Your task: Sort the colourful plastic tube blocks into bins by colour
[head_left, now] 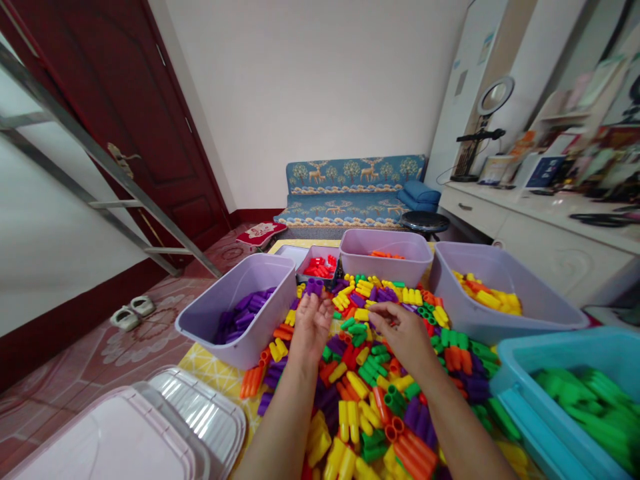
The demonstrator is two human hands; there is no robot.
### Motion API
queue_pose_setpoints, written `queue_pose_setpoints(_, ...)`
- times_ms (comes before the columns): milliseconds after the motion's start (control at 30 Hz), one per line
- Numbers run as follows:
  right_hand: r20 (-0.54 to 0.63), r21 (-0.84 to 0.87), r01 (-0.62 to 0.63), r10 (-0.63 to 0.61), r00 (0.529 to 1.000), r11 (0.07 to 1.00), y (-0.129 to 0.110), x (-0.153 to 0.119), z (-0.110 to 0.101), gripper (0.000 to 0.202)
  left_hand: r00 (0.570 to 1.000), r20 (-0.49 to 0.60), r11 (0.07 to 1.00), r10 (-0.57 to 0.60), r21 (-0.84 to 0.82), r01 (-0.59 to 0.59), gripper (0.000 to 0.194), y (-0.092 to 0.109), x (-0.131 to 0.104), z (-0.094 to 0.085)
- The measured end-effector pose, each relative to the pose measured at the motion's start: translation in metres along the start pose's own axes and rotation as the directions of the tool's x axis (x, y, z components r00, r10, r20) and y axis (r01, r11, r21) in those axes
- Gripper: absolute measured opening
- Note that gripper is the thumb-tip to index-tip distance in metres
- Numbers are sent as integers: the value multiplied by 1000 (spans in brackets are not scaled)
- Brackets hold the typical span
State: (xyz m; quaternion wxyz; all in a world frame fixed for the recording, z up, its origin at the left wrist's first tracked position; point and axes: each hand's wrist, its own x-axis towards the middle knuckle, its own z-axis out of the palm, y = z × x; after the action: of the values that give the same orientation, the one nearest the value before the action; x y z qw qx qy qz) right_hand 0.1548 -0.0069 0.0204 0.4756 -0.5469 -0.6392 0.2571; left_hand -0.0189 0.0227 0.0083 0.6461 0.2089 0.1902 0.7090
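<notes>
My left hand [313, 320], palm up with curled fingers, holds a purple piece [314, 287] at its fingertips, near the small box of red pieces [320, 267]. My right hand [400, 328] hangs over the pile with its thumb and index finger close to a yellow piece [361, 314]; whether they touch it is unclear. Beneath both hands spreads a heap of plastic tube pieces in yellow, green, orange, purple and red. Purple pieces [245, 315] lie in the left lilac bin [270, 333].
Behind the pile stands a lilac bin [385, 267] with orange pieces. At right are a lilac bin [470, 320] with yellow and orange pieces and a turquoise bin [533, 407] with green ones. Lids [115, 433] lie front left. A yellow cloth [213, 370] covers the table.
</notes>
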Motion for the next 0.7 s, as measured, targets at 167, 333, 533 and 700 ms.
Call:
queue_pose_setpoints(167,26,25,-8,7,1000,1000,1,-1,3,25,999,-31,913,-26,-409,11,25,36,2,9)
queue_pose_setpoints(333,36,34,-8,7,999,999,0,-1,4,23,999,-40,865,-9,-502,-13,35,54,3,6)
queue_pose_setpoints(533,44,28,-4,2,999,1000,-1,-2,4,24,997,51,896,62,-442,-34,28,58,3,1)
queue_pose_setpoints(700,66,-13,-18,19,998,1000,7,0,4,23,999,-10,981,-32,-194,30,29,48,4,4)
